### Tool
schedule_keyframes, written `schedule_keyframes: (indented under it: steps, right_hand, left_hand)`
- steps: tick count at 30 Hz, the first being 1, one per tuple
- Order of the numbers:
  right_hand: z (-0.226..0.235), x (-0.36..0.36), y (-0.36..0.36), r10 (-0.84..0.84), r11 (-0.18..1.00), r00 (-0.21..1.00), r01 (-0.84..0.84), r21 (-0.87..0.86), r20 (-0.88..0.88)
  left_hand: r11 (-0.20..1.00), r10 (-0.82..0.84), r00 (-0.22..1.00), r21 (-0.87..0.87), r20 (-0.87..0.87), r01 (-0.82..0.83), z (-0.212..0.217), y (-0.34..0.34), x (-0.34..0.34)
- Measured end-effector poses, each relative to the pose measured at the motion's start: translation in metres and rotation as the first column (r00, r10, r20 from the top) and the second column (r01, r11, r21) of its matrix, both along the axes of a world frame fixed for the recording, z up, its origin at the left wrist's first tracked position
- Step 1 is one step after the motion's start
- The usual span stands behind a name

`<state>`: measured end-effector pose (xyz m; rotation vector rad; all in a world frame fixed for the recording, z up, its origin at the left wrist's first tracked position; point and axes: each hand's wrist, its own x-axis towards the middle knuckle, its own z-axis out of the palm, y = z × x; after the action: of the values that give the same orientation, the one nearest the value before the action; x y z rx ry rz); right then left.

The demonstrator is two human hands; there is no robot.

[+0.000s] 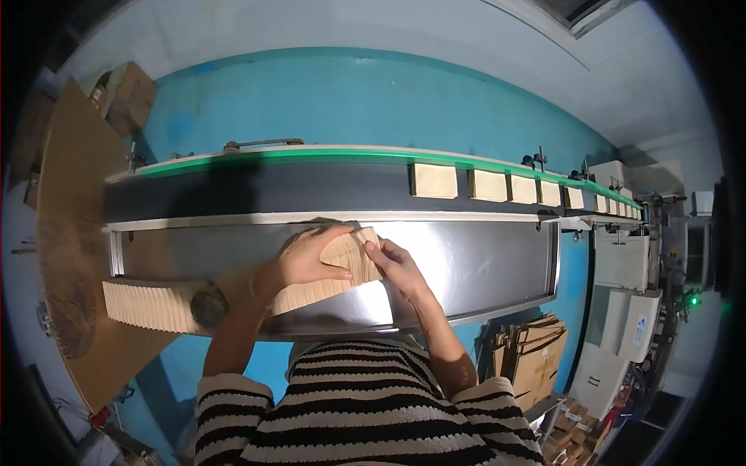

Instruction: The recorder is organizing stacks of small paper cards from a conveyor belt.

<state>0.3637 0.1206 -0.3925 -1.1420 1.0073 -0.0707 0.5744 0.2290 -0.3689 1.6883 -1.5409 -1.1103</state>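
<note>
Beige stack [346,252] between both hands [305,258]

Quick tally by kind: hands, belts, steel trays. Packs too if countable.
Hands: 2 (left hand, right hand)
Belt: 1
Steel tray: 1
Total: 4
Packs left out: held packs overlap, and the far belt packs look too small to count.

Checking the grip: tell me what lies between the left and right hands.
In the head view, a bundle of cream packs sits between the left hand and right hand, touching both.
</note>
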Motion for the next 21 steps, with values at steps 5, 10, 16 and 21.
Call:
schedule_keyframes:
  steps: [5, 10, 16, 21]
  right_hand:
    - [-0.006, 0.016, 0.011, -0.061, 0.994, 0.998, 0.063, 0.088, -0.02]
    - [-0.012, 0.015, 0.017, 0.034, 0.996, 0.995, -0.041, -0.08, -0.095]
    - [-0.032, 0.067, -0.009, -0.462, 0.885, 0.87, 0.465, 0.025, 0.171]
    - [-0.025, 0.077, 0.064, -0.03, 0.912, 0.997, -0.005, -0.41, -0.078]
  left_hand:
    - [1.0, 0.01, 0.999, -0.027, -0.035, -0.011, -0.007, 0.006, 0.01]
    - [0.999, 0.022, 0.999, 0.034, -0.04, -0.021, -0.011, 0.015, 0.023]
    - [0.998, 0.041, 0.999, -0.047, -0.03, -0.042, -0.036, 0.029, 0.044]
    - [0.995, 0.022, 0.999, -0.101, -0.039, -0.026, -0.04, 0.034, 0.061]
